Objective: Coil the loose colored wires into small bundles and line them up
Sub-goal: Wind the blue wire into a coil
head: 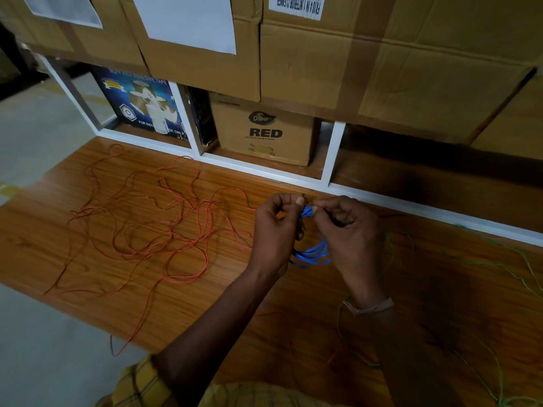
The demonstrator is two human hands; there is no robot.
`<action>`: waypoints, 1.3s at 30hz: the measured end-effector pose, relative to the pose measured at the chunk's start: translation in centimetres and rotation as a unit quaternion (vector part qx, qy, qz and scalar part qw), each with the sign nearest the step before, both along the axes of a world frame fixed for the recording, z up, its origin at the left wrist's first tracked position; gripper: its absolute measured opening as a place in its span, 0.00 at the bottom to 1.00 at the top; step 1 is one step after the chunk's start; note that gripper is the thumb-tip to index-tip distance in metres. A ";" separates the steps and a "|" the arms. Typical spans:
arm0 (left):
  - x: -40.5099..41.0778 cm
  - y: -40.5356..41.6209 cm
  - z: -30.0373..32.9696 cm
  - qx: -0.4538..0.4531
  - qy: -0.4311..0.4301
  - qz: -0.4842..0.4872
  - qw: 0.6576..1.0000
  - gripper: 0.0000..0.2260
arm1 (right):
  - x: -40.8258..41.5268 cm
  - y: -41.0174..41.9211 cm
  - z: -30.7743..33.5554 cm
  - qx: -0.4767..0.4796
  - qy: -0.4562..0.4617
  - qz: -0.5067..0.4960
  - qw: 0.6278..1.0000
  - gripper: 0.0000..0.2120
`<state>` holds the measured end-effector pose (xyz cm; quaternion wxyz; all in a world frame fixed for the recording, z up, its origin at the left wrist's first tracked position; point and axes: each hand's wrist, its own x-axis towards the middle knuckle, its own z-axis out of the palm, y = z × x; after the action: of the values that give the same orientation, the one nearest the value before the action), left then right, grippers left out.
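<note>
Two hands meet over the far middle of the shiny brown wooden table top (pixel 88 248). The left hand (pixel 274 230) has its fingers curled, and its thumb and first finger pinch the top of the small blue wire bundle (pixel 313 252). The right hand (pixel 349 230) is curled too, and its fingertips pinch the same blue wire at the top, just beside the left thumb. The blue loops hang down between the two hands, and the bottom of the loops is close to the table top. I cannot tell if they touch it.

The long thin orange wire (pixel 164 230) lies loose and tangled on the left half of the table top. One end of it hangs over the near edge. The thin green wire (pixel 499 264) lies loose on the right side, running toward the right edge and the near right corner.

Along the far edge stands a white shelf frame (pixel 332 154). Inside it sit a blue printed box (pixel 141 107) and a brown cardboard box with the word RED (pixel 264 133). Big brown cardboard boxes (pixel 382 69) rest on top of the frame.
</note>
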<state>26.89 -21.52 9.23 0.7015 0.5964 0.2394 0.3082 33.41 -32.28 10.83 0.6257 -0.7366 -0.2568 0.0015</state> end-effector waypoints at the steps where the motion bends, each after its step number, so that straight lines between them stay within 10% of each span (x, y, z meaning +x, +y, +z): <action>1: 0.0 -0.1 0.0 0.003 0.000 0.004 1.000 0.10 | 0.0 0.0 0.1 -0.002 0.001 -0.002 1.000 0.04; 39: -0.1 -0.1 -0.9 0.102 0.008 0.038 0.994 0.01 | 0.5 -0.2 -0.2 0.044 0.070 0.042 0.996 0.10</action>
<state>26.76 -21.62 8.32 0.6229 0.6578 0.2350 0.3522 33.88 -32.48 10.58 0.6736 -0.6947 -0.2430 0.0682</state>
